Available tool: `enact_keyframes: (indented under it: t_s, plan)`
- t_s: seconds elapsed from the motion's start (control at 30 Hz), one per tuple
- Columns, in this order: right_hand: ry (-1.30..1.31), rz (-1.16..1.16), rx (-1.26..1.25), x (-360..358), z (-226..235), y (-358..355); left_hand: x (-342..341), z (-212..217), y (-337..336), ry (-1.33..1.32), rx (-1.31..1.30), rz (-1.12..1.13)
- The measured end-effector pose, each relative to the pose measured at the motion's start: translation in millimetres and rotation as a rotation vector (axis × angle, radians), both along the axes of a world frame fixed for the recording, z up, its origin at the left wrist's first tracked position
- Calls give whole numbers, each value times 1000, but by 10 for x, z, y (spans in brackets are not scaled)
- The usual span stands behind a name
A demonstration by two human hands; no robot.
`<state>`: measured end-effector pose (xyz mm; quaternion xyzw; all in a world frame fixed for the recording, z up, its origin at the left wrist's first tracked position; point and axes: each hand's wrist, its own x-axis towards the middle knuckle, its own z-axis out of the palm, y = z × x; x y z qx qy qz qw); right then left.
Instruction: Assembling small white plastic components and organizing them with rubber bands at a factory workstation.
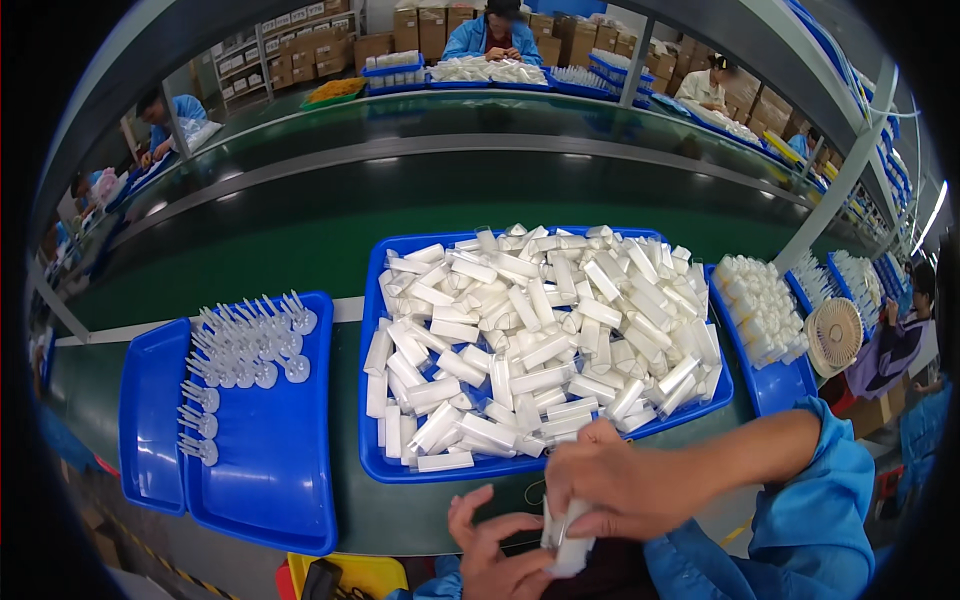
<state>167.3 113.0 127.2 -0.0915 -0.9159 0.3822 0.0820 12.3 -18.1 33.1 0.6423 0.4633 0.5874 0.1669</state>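
Below the front edge of the big tray, my right hand (612, 485) is closed around a white plastic piece (568, 548), thumb along its side. Motion smears this hand a little. My left hand (495, 545) is beside the piece, its fingers spread and their tips at the piece's left side; how firmly they touch it I cannot tell. A large blue tray (372, 420) just beyond my hands is heaped with white three-sided pieces (540, 350), many in clear sleeves.
Left stands a blue tray (262, 490) of clear stemmed parts (240, 345), overlapping another blue tray (152, 430). At right are a tray of white parts (755, 310) and a round woven basket (834, 335). A green conveyor belt (300, 230) runs behind; co-workers (490, 40) sit beyond.
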Motion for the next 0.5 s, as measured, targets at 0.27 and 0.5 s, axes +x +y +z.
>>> enact_keyframes:
  t_s: [0.27, 0.5]
  plan:
    - [-177, -97, 892, -184, -396, 805, -87, 3, 171, -146, -16, 70]
    - [-46, -226, 568, -162, -385, 802, -116, -33, 172, -48, -80, -1]
